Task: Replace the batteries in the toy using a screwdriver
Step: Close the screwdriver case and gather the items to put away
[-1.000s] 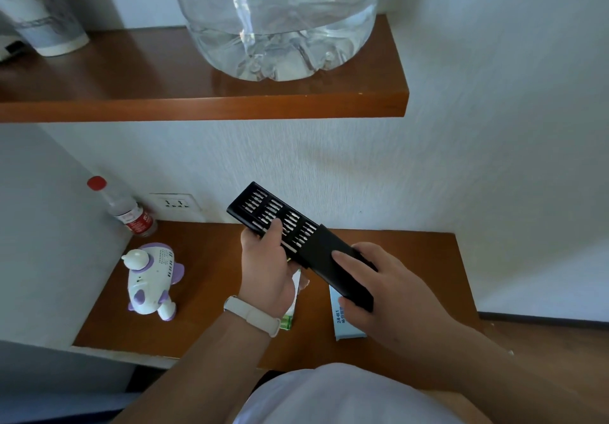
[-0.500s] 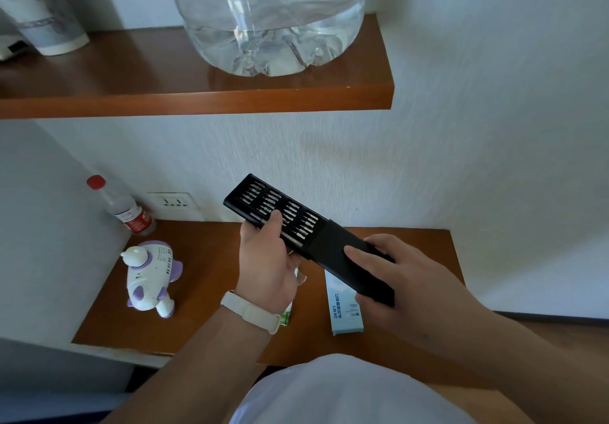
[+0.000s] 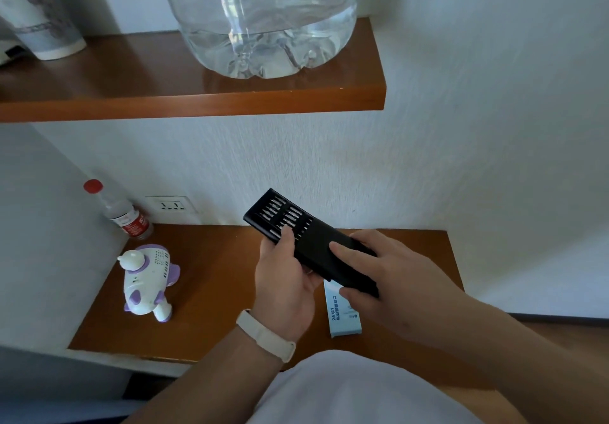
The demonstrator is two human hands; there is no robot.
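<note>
The screwdriver case (image 3: 318, 242) slants far-left to near-right, left hand (image 3: 286, 282) gripping its open tray end, right hand (image 3: 389, 278) clasping the sleeve; the toy (image 3: 146, 280) sits nearer the left.

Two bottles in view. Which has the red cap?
The small bottle at the back of the lower shelf, beside the wall socket. The big jug on the upper shelf shows no cap.

The toy (image 3: 148, 282) is white with purple patches and a dotted grille. The bit case (image 3: 316, 249) is black, its bits silvery. A pale blue box (image 3: 344, 316) carries dark blue lettering. The small clear bottle (image 3: 123, 214) has a red cap and a red label. The big clear jug (image 3: 260, 28) wears a green band with white letters. The table (image 3: 214, 292) and shelf (image 3: 131, 77) are glossy orange-brown. The wristband (image 3: 267, 333) is cream. The cup (image 3: 43, 21) is white with a grey pattern.
</note>
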